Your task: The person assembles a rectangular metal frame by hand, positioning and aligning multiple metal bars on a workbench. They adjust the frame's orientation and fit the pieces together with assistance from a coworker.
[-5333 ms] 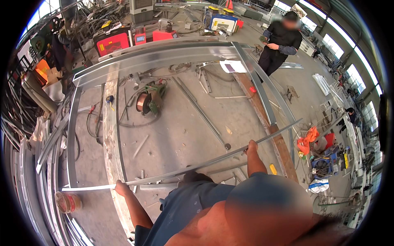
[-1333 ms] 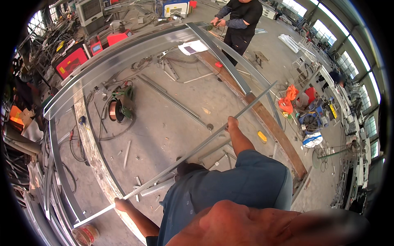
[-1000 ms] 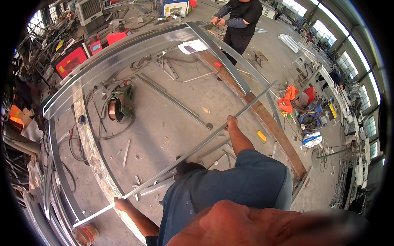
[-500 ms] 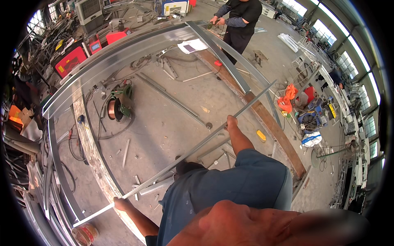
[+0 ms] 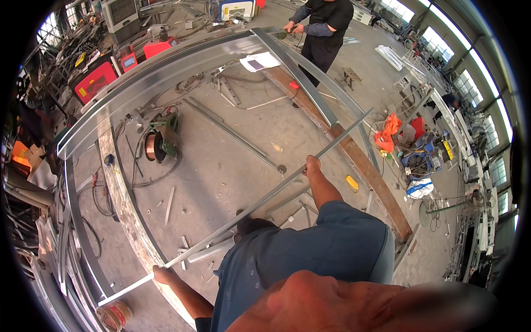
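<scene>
A long, thin metal bar [image 5: 243, 209] runs slantwise across the front of me, from the lower left up to the right. My left hand [image 5: 161, 275] is closed round it near its lower left end, above a pale worn beam [image 5: 130, 221]. Farther along, my right hand [image 5: 313, 164] grips the same bar. Its right end passes over a rusty brown beam [image 5: 376, 185]. Beyond lies a large frame of grey metal profiles [image 5: 166, 69], with a crosspiece [image 5: 298, 77] reaching toward the bar's right part.
A wire spool [image 5: 157, 146] stands on the floor inside the frame, among cables and loose metal pieces. White papers [image 5: 260, 62] rest at the far side. Another person [image 5: 323, 27] stands behind the far corner, holding a tool. A bucket [image 5: 114, 315] sits below the bar's left end.
</scene>
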Available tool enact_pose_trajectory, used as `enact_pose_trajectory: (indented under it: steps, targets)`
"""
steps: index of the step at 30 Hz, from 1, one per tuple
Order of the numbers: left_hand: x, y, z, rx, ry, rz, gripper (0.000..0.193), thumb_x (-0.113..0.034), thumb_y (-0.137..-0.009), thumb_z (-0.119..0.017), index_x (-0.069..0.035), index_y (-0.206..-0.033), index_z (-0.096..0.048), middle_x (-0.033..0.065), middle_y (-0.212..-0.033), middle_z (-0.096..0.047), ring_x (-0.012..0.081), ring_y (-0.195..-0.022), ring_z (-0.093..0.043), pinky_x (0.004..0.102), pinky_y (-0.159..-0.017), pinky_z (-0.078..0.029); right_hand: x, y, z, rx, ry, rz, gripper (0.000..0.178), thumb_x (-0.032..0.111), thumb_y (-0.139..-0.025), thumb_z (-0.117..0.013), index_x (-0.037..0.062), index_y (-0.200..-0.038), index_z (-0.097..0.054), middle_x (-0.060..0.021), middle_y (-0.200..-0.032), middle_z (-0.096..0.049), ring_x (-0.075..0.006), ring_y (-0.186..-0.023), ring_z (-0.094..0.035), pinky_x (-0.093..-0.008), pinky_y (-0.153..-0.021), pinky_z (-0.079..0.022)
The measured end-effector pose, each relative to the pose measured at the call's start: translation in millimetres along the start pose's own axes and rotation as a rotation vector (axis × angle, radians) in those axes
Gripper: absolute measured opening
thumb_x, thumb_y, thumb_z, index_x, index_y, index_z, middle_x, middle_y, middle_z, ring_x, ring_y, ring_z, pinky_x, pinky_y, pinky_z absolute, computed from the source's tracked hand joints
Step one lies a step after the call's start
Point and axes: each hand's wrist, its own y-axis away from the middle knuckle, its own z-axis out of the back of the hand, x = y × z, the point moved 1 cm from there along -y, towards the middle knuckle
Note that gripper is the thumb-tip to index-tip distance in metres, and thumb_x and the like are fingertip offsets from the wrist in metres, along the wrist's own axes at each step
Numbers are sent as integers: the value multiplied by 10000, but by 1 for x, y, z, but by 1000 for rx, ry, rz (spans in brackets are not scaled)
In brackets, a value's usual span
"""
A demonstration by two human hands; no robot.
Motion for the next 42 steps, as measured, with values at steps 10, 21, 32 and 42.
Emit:
enact_pose_trajectory:
  steps: [10,21,32,42]
  targets:
    - [6,-9,1,32,45,26,314,-195,-735,-515,-63,-548,-301,32,-552,-305,179,-501,-293,372,-458,-247,-2,4,0,-2,-62,1,370,164,-792,-513,34,-1138,-520,-184,-995,-522,-343,-842,-560,-585,-683,-502]
    - [6,-8,3,45,25,12,323,-201,-749,-514,-40,-547,-321,42,-565,-326,185,-510,-309,373,-471,-258,-3,6,-1,-38,-55,4,250,190,-791,-522,47,-989,-574,-137,-848,-539,-279,-698,-529,-489,-549,-447]
    - [11,-15,5,81,47,43,339,-213,-757,-506,14,-577,-332,64,-612,-345,212,-584,-310,394,-518,-284,-1,11,-2,-90,-22,34,211,199,-778,-526,25,-881,-584,-144,-738,-551,-274,-582,-536,-447,-453,-446]
    - [31,-38,13,181,-70,-95,373,-226,-776,-480,85,-616,-351,108,-630,-360,248,-617,-320,428,-569,-324,-1,11,1,-84,-34,44,245,220,-790,-529,-2,-879,-585,-159,-731,-553,-284,-557,-538,-456,-453,-447]
